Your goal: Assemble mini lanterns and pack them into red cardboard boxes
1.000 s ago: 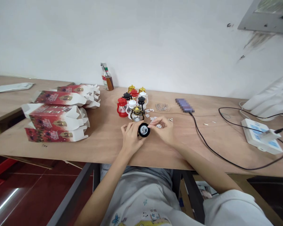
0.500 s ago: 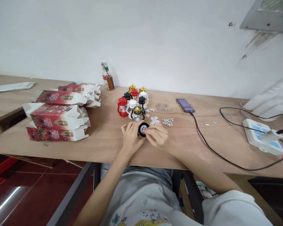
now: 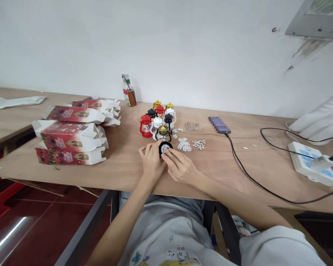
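Observation:
My left hand (image 3: 152,159) is wrapped round a small black lantern (image 3: 161,144), whose round base faces up toward me. A pale disc shows inside its black rim, and the rest is hidden by my fingers. The fingers of my right hand (image 3: 182,167) are pressed together with their tips on the disc; any small part under them is too small to make out. Just behind stand several miniature lanterns in red (image 3: 146,126), white (image 3: 157,125), black and gold. To the right lie a pile of white plastic pieces (image 3: 184,144) and a cluster of button cells (image 3: 198,144).
Red and white printed boxes (image 3: 69,142) are stacked at the left. A bottle of brown drink (image 3: 130,95) stands by the wall. Beyond the small parts lie thin metal pieces (image 3: 193,126) and a phone (image 3: 219,125); its black cable runs to a power strip (image 3: 313,162) at the right.
The lantern and both hands have shifted slightly left and away from me. My right fingers now lie flatter across the base. The view has turned a little to the left.

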`<state>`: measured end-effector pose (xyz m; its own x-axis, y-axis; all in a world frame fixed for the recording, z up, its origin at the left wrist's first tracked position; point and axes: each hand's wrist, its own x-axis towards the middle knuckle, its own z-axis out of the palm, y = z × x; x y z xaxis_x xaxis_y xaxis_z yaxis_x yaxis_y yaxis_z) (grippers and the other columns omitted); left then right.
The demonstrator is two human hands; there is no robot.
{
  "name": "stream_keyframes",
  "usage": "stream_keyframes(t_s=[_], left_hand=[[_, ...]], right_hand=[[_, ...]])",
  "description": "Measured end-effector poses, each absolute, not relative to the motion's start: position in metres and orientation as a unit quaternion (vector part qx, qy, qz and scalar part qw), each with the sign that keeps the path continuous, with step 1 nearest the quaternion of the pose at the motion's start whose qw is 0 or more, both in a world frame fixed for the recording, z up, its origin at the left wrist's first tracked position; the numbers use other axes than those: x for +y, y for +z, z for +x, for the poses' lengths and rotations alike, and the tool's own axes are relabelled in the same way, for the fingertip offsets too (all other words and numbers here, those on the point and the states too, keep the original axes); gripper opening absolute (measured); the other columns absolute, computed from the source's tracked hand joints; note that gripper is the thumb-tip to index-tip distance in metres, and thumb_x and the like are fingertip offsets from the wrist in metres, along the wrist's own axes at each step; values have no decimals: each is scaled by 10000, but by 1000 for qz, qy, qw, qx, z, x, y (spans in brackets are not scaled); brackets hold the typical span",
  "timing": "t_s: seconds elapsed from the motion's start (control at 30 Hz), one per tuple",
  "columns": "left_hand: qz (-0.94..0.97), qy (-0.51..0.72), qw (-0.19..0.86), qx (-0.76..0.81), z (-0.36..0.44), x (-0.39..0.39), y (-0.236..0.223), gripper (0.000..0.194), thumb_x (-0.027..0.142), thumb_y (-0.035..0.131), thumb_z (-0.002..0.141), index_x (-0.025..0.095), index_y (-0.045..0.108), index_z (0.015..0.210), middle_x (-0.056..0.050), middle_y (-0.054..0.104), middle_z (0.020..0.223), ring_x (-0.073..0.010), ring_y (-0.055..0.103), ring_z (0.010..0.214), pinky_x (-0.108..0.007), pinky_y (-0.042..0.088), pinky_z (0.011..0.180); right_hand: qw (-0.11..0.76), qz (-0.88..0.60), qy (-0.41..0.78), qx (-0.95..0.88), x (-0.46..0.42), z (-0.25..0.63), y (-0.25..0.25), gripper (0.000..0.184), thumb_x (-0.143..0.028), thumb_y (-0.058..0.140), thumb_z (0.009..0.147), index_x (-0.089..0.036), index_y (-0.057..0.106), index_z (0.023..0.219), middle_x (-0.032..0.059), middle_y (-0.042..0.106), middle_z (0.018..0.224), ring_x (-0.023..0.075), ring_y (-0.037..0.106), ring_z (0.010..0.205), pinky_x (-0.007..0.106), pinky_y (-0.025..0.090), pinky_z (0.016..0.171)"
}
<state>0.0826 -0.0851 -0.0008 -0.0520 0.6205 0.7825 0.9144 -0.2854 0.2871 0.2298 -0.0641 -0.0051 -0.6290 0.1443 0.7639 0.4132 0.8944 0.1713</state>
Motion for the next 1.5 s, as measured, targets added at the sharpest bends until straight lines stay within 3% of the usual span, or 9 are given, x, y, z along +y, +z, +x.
stream_keyframes(t_s=[0.13,0.33,0.57,0.7,0.8,1.0,1.17,1.33,1.5], left_hand=[[-657,-445,173,-584,83,-86,0,370,275,562,815,174,521,1169,-103,692,1035,-244,582,874,-379,295,778],[-671,-458,185,-554,84,-87,2,369,262,576,815,172,518,1167,-92,694,1039,-239,594,887,-377,298,782],[-687,-452,187,-538,85,-89,4,336,235,584,815,188,528,1142,-85,696,1038,-230,608,932,-376,295,811],[-674,-485,191,-523,84,-88,1,397,321,607,815,191,490,1171,-98,688,1039,-237,611,945,-380,304,829],[-653,-510,184,-530,83,-86,-3,451,350,632,798,182,453,1175,-109,672,1050,-237,609,951,-382,321,844],[-653,-501,171,-542,82,-86,-2,384,340,650,781,196,480,1094,-87,665,1005,-235,608,924,-385,335,834],[-654,-503,172,-538,83,-87,0,402,315,672,760,199,478,1093,-80,663,1005,-234,601,916,-380,333,830],[-658,-492,164,-546,83,-87,-1,386,318,662,764,200,486,1087,-82,667,1002,-239,599,922,-385,328,831],[-661,-483,175,-547,83,-86,-1,372,330,651,772,192,494,1080,-81,671,987,-240,600,906,-385,326,821]], right_hand=[[450,-167,-97,-872,-59,232,-2,480,-111,401,851,-128,420,1330,166,561,1288,227,534,1206,401,532,935],[461,-184,-143,-856,-57,235,2,375,-98,451,810,-149,575,1160,162,578,1198,252,548,1113,423,517,895],[462,-197,-102,-859,-57,237,3,371,-80,452,777,-174,601,1103,138,557,1213,254,509,1122,440,457,924],[525,-175,-96,-827,-45,245,-1,384,-87,435,772,-250,586,1084,83,581,1138,223,550,1037,418,454,883],[557,-233,-86,-793,-32,252,0,346,-97,427,798,-224,557,1093,97,585,1087,224,555,1007,403,444,859],[366,-452,-52,-812,-6,263,3,235,-215,477,835,-154,610,1019,118,617,1042,277,496,1002,417,371,864],[254,-482,-46,-837,-1,264,1,288,-319,542,833,-169,644,1056,109,632,1021,294,470,1006,427,351,846],[211,-456,-64,-862,-3,262,-2,230,-306,555,844,-190,687,993,120,615,1095,302,449,1037,439,349,846],[234,-423,-35,-875,0,262,-5,184,-318,603,830,-199,684,945,93,641,1069,273,483,1014,420,381,847]])
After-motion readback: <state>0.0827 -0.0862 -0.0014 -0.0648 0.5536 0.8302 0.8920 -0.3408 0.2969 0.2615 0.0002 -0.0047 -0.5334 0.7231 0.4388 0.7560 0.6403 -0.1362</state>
